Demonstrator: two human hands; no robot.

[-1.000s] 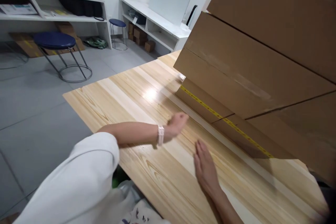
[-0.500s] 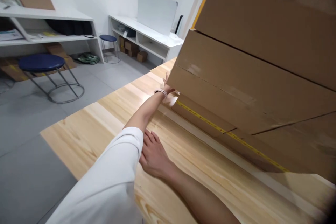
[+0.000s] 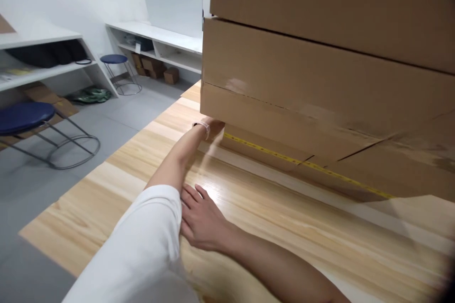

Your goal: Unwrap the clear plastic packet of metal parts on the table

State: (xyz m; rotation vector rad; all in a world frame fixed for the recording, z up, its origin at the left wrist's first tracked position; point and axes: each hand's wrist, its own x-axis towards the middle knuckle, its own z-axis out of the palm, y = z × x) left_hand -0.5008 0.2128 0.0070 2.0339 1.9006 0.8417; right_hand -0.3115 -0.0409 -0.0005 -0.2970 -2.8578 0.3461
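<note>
A large brown cardboard box [image 3: 305, 75] fills the upper right, its lower edge raised above the wooden table [image 3: 135, 156]. My left arm, in a white sleeve, stretches forward to the box's near left corner. Only the wrist and back of my left hand [image 3: 216, 123] show there; its fingers are hidden behind the box. A pale wristband [image 3: 202, 126] circles that wrist. Beneath the box runs a yellow measuring tape [image 3: 277, 155] with dark marks. My right hand [image 3: 202, 220] rests palm down, fingers apart, against the inside of my left arm near the table, holding nothing.
Blue-topped stools [image 3: 26, 118] stand on the grey floor at left. White shelf units [image 3: 170, 40] line the wall, with small cartons [image 3: 152, 66] under one. A whiteboard [image 3: 172, 4] leans at the back. The table's left edge drops to the floor.
The view has turned right and levelled. My left fingers, partly visible before at the box corner, are now out of sight behind it. My right hand stays beside the left arm.
</note>
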